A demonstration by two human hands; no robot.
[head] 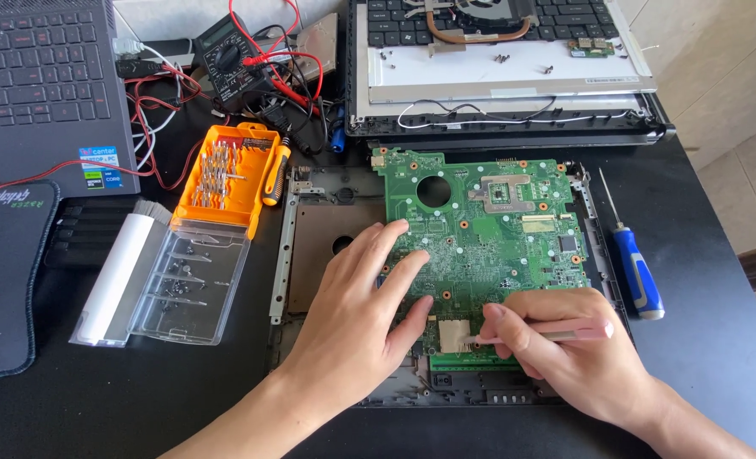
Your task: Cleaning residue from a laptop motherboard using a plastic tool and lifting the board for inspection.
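Bright, even daylight, sharp focus throughout (soft shadows under hands).

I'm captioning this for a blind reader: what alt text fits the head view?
A right hand holds a slim pink tool to a green laptop circuit board, which the left hand steadies on a black desk. An orange screwdriver-bit case lies left, a blue-handled screwdriver right.

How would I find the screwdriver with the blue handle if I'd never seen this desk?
Start at the big green circuit board in the middle of the black table. Look just past its right edge: the blue-handled screwdriver lies there alone. It is the only blue tool with a thin metal shaft; the other screwdriver is orange.
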